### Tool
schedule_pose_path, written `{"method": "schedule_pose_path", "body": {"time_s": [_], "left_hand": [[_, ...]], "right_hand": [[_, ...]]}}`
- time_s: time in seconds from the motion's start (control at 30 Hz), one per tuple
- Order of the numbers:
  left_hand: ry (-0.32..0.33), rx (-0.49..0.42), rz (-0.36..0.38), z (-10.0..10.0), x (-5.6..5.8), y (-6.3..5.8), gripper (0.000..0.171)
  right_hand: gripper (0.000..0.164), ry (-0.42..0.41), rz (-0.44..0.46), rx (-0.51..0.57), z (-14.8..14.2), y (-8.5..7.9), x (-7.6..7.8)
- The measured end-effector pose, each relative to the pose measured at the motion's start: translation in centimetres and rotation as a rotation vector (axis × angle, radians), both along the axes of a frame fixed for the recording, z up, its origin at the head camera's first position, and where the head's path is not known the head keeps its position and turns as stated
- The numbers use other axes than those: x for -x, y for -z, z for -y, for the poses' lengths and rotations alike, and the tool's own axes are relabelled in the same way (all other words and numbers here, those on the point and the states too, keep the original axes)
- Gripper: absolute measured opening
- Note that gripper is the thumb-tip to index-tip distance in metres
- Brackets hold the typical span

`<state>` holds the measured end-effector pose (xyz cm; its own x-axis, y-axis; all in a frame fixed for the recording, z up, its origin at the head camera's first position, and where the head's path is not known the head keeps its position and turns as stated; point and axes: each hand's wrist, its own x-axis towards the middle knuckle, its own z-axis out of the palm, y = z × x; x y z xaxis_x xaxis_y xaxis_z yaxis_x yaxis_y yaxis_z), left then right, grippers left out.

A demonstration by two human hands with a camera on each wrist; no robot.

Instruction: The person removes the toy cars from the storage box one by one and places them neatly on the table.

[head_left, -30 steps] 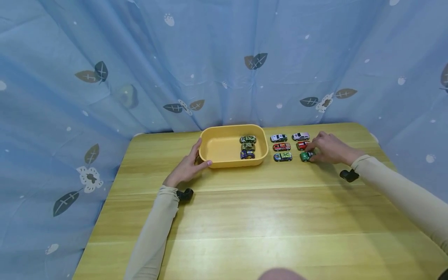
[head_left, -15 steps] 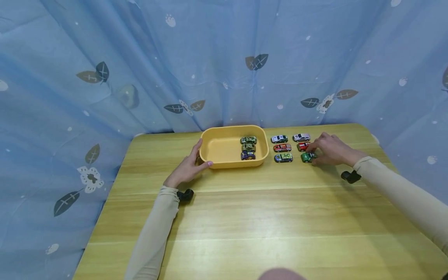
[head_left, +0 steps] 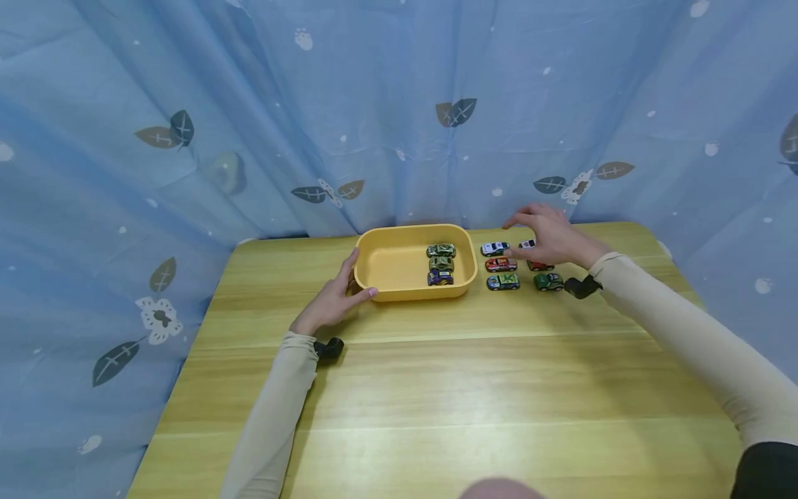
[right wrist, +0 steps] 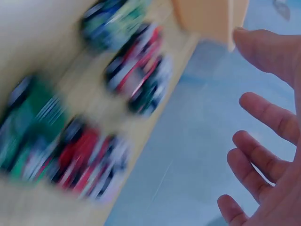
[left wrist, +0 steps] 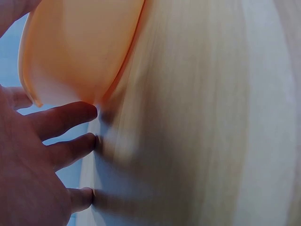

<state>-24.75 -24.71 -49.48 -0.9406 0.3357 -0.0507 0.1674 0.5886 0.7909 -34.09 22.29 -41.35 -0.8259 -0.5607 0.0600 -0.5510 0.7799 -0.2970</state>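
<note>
My left hand (head_left: 330, 301) holds the left end of a yellow plastic tray (head_left: 386, 294), its thumb (head_left: 370, 292) at the near corner and fingers round the outer wall. In the left wrist view, fingertips (left wrist: 87, 112) touch the wall and tabletop. My right hand (head_left: 555, 235) hovers over toy cars with fingers spread, holding nothing. Below it are a white car (head_left: 494, 249), a red car (head_left: 501, 265) and a partly hidden red car (head_left: 539, 266). Nearer lie a blue-green car (head_left: 503, 281) and a green car (head_left: 548, 281). Another white car (head_left: 526, 244) is mostly covered.
Inside the tray's right side stand a green camouflage car (head_left: 441, 250), an olive car (head_left: 441, 263) and a purple car (head_left: 440, 278) in a column. A blue patterned curtain (head_left: 386, 138) hangs behind the wooden table (head_left: 436, 388).
My right hand has left the green car and moved left and away from me, over the farther cars, its fingers now spread. The left hand and tray have stayed put.
</note>
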Motion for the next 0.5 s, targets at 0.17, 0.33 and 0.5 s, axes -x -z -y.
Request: {"method": "schedule_pose_path", "body": {"time_s": [0.17,0.33,0.5], "left_hand": [[-0.004,0.020,-0.005,0.0,0.1,-0.1,0.102],[-0.006,0.020,0.000,-0.2,0.2,-0.2,0.102],[-0.011,0.009,-0.001,0.0,0.0,-0.2,0.102]], "right_hand": [[0.043,-0.046,0.010,0.055,4.4,0.3,1.4],[0.039,-0.100,-0.006,0.052,7.4,1.4,2.6],[0.033,-0.109,-0.007,0.018,9.7,2.7,3.4]]}}
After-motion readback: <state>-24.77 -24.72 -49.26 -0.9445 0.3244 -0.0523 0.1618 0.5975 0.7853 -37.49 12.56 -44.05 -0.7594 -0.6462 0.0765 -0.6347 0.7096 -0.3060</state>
